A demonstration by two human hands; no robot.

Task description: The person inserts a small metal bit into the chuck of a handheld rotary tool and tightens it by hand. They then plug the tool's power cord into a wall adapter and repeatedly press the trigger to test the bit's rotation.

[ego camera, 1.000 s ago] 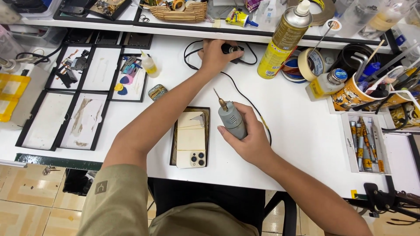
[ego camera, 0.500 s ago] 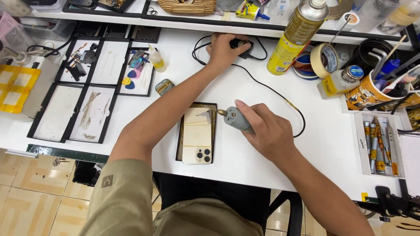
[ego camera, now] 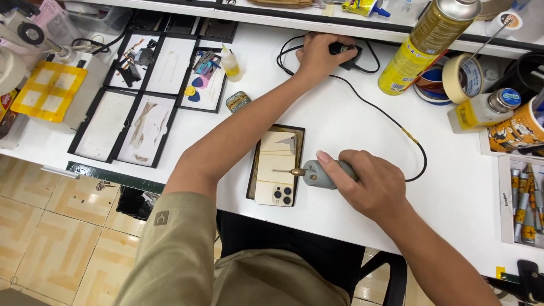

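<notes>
I count: 1 grey rotary tool (ego camera: 322,173), gripped in R hand (ego camera: 371,187), tip over 1 phone (ego camera: 276,169) just left of it. L hand (ego camera: 317,54) closed on 1 black controller (ego camera: 345,50), mostly hidden. Tube tray (ego camera: 520,198) cut off at the right edge.

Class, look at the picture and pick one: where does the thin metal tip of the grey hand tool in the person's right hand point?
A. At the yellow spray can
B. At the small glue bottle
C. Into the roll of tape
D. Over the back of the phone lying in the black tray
D: the right hand holds the grey tool sideways, its tip over the phone in the black tray.
</notes>
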